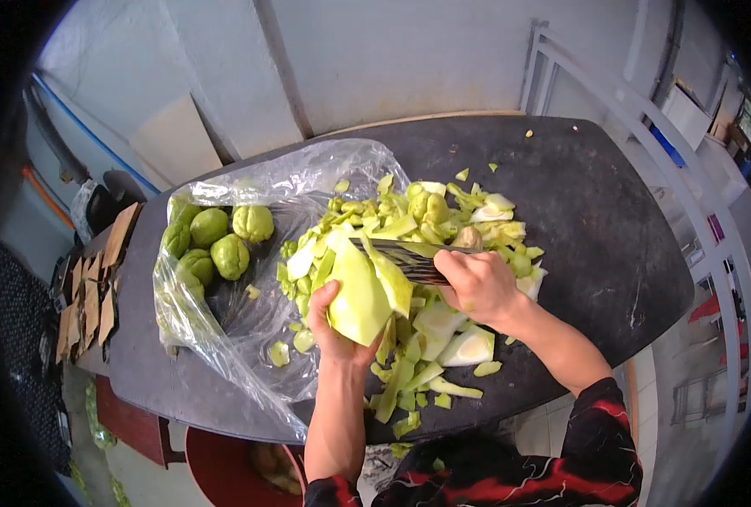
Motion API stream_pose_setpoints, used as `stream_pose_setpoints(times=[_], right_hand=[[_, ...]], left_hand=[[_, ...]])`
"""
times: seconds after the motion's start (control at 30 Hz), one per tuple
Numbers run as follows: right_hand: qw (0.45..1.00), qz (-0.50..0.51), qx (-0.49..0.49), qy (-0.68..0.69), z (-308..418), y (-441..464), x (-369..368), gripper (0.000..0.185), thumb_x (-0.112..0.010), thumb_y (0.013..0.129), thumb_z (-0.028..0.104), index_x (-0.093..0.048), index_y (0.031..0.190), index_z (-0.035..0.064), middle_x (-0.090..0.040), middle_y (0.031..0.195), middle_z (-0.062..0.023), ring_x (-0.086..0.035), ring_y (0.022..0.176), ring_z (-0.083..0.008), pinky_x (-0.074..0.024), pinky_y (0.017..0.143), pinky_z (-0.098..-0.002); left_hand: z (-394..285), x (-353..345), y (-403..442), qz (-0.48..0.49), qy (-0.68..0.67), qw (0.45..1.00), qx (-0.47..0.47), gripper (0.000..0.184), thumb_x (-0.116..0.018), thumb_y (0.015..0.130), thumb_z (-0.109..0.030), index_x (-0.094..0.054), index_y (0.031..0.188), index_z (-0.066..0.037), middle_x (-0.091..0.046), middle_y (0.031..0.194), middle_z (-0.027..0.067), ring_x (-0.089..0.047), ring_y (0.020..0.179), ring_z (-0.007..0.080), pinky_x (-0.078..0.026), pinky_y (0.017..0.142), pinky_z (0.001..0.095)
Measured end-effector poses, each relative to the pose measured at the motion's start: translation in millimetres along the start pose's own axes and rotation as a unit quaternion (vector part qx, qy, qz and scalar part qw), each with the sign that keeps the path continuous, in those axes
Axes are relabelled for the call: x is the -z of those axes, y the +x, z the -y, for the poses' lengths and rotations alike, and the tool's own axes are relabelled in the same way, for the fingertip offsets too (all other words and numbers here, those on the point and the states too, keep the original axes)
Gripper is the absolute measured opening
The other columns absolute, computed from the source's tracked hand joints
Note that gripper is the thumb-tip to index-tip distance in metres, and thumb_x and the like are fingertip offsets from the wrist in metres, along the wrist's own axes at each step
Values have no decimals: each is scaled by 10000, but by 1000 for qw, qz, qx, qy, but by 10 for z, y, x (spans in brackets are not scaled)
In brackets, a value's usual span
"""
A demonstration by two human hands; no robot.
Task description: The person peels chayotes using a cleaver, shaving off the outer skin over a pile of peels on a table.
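Note:
My left hand (337,345) is closed round the lower part of a pale green, mostly peeled chayote (354,296). In my right hand (487,286) is a knife (411,260) with a wide dark blade, which reaches left to the chayote's upper right side. A thick strip of peel (390,279) hangs beside the blade and still appears joined to the chayote. Beneath and around both hands lies a heap of green peelings (401,372) and cut pieces. A pale cut chunk (468,346) rests below my right hand.
Several whole chayotes (229,256) lie in a clear plastic bag (266,359) on the left of the dark table (595,228). A red bucket (215,473) stands below the front edge. Cardboard pieces (97,291) are stacked at the left, and a metal railing (646,135) runs along the right.

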State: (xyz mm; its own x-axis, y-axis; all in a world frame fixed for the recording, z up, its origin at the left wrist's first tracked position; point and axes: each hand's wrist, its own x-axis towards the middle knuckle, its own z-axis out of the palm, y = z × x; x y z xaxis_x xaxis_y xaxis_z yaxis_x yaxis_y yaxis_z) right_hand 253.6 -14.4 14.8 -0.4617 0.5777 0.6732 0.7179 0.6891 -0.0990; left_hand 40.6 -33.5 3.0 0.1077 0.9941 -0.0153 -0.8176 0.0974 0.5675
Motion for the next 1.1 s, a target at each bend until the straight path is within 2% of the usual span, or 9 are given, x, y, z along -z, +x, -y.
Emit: stream_pose_setpoints(times=[0.17,0.27,0.37,0.43,0.63,0.67,1.0,1.03,1.1], right_hand=[[995,-42,85,18,173,-5,100,145,-610,796,33,-493,869,80,-529,538,-40,-582,425,-166,-466,376,-310],[986,110,-114,-43,-68,21,20,260,-695,752,15,-491,911,43,-626,650,-133,-644,532,-290,-504,466,-376],[991,71,-111,-24,-121,-32,29,248,-695,773,32,-475,888,47,-627,638,-137,-655,562,-320,-509,487,-388],[990,85,-109,-1,11,-4,95,243,-699,770,37,-486,886,49,-624,646,-129,-652,567,-316,-509,498,-384],[998,-20,54,9,137,-31,16,202,-719,730,42,-545,831,29,-574,614,-82,-617,513,-253,-478,456,-360],[994,-49,94,-28,203,5,53,88,-630,782,61,-546,807,57,-501,603,19,-594,514,-115,-495,466,-283],[994,-41,95,-27,150,12,45,63,-603,805,72,-559,841,44,-521,604,-9,-609,512,-157,-491,449,-304],[998,-8,67,-8,46,-21,-11,275,-676,634,24,-605,895,-18,-534,612,-50,-585,495,-218,-466,437,-338],[998,-10,62,-5,8,-16,13,274,-700,653,42,-613,904,-25,-555,618,-59,-593,497,-219,-475,442,-340]], left_hand=[[-28,29,-21,-13,-37,999,10,660,-559,838,-444,-508,1372,-58,-620,1244,147,-631,1084,306,-530,929,432],[-20,-82,-82,52,-17,998,27,665,-554,853,-446,-495,1381,-47,-612,1229,183,-623,1086,328,-534,899,467],[-5,-74,-66,119,-69,989,48,653,-547,879,-467,-493,1378,-50,-608,1207,187,-610,1063,340,-520,884,484],[3,-112,-14,5,-139,990,31,604,-482,938,-497,-503,1373,-77,-590,1223,187,-568,1092,323,-444,956,474],[-83,-125,8,-96,-119,988,-10,584,-507,938,-483,-519,1339,-58,-599,1200,188,-576,1113,314,-444,998,453],[-65,-90,8,-88,-113,990,-15,589,-518,931,-477,-519,1331,-45,-602,1194,189,-581,1110,313,-456,994,452],[-17,-93,-12,-59,-56,996,-22,615,-589,857,-447,-519,1329,-58,-623,1219,148,-596,1116,310,-461,1000,445],[-35,-43,1,-81,-73,994,-10,628,-589,852,-445,-512,1340,-56,-614,1245,141,-593,1120,311,-468,989,444],[-73,6,-19,5,-67,998,-6,642,-572,862,-456,-510,1363,-59,-617,1237,167,-586,1146,294,-488,964,469]])
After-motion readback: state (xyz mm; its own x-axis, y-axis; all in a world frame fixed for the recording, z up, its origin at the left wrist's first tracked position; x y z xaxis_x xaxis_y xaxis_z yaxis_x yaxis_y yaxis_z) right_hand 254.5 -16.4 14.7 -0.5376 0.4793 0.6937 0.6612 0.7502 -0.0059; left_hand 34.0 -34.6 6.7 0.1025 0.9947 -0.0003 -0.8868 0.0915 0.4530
